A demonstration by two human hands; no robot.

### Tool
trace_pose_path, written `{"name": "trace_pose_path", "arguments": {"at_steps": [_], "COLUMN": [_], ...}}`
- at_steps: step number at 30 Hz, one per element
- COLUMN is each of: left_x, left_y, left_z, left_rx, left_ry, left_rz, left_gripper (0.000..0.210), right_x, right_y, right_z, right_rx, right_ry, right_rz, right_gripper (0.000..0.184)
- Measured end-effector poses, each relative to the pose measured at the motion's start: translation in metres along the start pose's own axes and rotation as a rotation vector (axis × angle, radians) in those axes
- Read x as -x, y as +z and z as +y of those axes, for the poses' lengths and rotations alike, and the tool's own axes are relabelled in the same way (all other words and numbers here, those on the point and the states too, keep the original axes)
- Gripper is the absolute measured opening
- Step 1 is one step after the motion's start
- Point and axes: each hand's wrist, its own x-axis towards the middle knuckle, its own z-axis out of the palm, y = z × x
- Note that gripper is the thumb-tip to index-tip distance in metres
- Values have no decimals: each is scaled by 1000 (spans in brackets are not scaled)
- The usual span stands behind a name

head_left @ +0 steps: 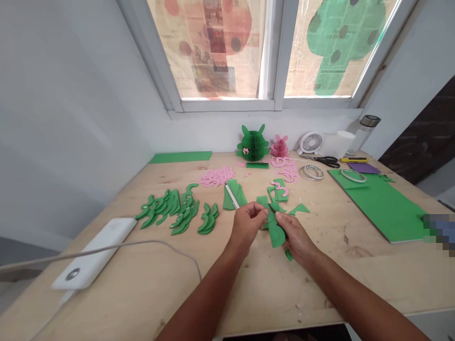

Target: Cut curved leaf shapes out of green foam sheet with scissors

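Note:
My left hand (250,221) pinches a piece of green paper (276,233) above the middle of the table. Curved outlines show on that paper. My right hand (295,235) is closed around dark scissors (272,208), whose blade tip meets the paper's upper part; their handles are mostly hidden by my fingers. Under and behind both hands lie green paper scraps (299,209). A white pen (232,196) rests on a green sheet (241,192) just beyond my left hand. To the left are several wavy green cutouts (208,220) in stacks.
Pink cutouts (217,176) lie farther back, near a green paper figure (252,144) and a pink one (279,146). Black-handled scissors (329,162), tape rolls (311,172) and a green board (387,208) are rightward. A cable (142,242) crosses above a white power bank (95,255).

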Motion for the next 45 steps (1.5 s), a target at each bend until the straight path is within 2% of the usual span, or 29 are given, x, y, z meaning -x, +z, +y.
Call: {"name": "trace_pose_path", "arguments": {"at_steps": [7, 21, 30, 45], "left_x": [0, 4, 3, 3], "left_y": [0, 5, 7, 8], "left_z": [1, -1, -4, -5], "left_rx": [-2, 40, 95, 108], "left_ry": [-19, 2, -37, -29], "left_rz": [-9, 49, 52, 47], "left_gripper": [18, 19, 17, 17], "right_x": [0, -2, -1, -4], "right_y": [-2, 0, 1, -2], "right_z": [2, 3, 0, 6], "right_rx": [-6, -41, -33, -81], "right_ry": [-25, -45, -77, -116], "right_rz": [-13, 9, -59, -67], "right_gripper": [38, 37, 37, 32]}}
